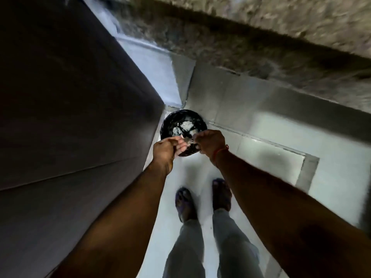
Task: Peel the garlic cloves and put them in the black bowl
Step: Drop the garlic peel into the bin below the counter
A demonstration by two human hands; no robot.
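Note:
Both my hands are stretched out over a round black container [176, 121] that stands on the floor and seems lined with a black bag. Pale, papery scraps [185, 126] lie inside it. My left hand [167, 148] and my right hand [209, 142] meet above its near rim. Between their fingertips they pinch a small pale scrap [187, 141] that looks like garlic peel. The frame is blurred, so the scrap's exact shape is unclear. No whole garlic clove shows.
A dark cabinet or wall face [70, 117] runs close along the left. A speckled stone counter edge [261, 49] crosses the top right. My feet in sandals [185, 201] stand on the pale tiled floor [271, 157] just behind the container.

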